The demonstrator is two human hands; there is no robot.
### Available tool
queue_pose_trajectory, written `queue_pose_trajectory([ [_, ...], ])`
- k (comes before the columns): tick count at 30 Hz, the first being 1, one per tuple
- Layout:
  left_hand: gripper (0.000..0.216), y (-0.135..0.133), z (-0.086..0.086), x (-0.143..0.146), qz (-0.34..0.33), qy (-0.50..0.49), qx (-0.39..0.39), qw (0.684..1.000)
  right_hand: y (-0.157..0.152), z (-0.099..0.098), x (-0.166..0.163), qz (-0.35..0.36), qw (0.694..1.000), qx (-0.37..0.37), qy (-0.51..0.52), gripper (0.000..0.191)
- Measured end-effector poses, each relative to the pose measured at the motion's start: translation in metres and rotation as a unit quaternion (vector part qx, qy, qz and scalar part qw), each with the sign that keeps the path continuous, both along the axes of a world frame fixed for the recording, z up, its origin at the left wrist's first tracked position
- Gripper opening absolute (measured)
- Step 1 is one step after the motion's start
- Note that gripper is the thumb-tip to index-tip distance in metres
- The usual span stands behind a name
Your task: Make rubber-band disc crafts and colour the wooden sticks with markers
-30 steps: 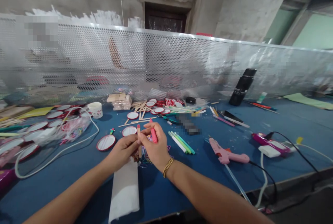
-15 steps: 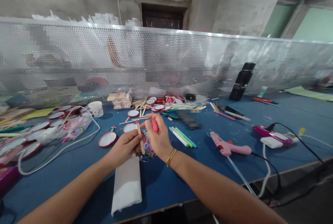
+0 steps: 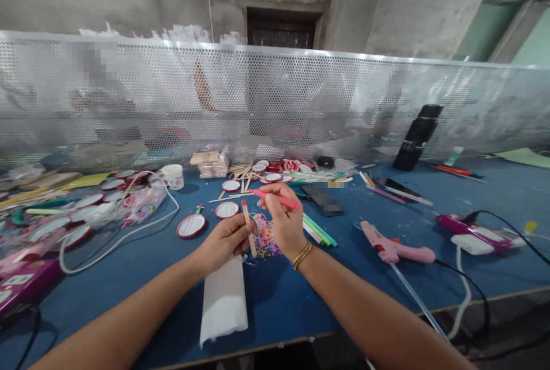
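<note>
Left hand: my left hand (image 3: pixel 230 241), fingers closed in a pinch on a wooden stick (image 3: pixel 246 214).
Right hand: my right hand (image 3: pixel 282 220), fingers curled round a pink marker (image 3: pixel 289 203); gold bracelet (image 3: pixel 302 256) on that wrist.
Stick: near upright, slight lean, red top end, bare wood below, held above the blue table (image 3: pixel 301 310).
Pink marker: slanted, narrow end pointing left, near the stick's red end, small gap between.
Loops: pile of small coloured loops (image 3: pixel 267 239) on the table, behind and between my hands.
White sheet: folded white sheet (image 3: pixel 224 307), near edge side, below my left hand.
Spare pens: green and white pens (image 3: pixel 320 231), lying just right of my right hand.
Discs: two red-rimmed discs (image 3: pixel 191 225), (image 3: pixel 227 209), lying beyond my left hand.
Glue gun: pink glue gun (image 3: pixel 393 248), on its side, farther right.
Back: paper cup (image 3: pixel 173 177) left, black bottle (image 3: pixel 419 137) right, by the perforated screen (image 3: pixel 283 89).
</note>
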State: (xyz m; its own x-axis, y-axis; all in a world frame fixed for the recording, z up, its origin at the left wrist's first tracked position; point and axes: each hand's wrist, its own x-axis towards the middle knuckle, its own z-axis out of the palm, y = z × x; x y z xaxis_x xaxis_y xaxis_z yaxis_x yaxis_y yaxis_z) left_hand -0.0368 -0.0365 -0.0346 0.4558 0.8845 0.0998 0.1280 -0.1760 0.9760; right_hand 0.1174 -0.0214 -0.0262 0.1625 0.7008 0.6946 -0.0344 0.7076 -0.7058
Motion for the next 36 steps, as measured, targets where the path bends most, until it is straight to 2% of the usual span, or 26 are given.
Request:
queue_pose_trajectory([
  [7, 0.041, 0.0036, -0.0064, -0.0029, 0.007, -0.040, -0.022, 0.999, -0.0027, -0.0005, -0.0041, -0.029, 1.000, 0.006, 0.002, 0.004],
  [19, 0.043, 0.0046, -0.0084, -0.0015, 0.014, -0.047, -0.017, 0.999, -0.0052, -0.0009, -0.0024, -0.017, 0.999, 0.018, -0.019, 0.003],
  [29, 0.048, 0.0013, -0.0008, 0.0002, 0.028, -0.037, 0.001, 0.999, -0.0063, -0.0047, -0.0018, -0.082, 0.991, 0.052, -0.087, 0.014],
  [36, 0.048, 0.0011, -0.0019, -0.0003, 0.031, -0.020, 0.021, 0.999, -0.0063, -0.0053, -0.0022, -0.084, 0.987, 0.064, -0.121, 0.013],
])
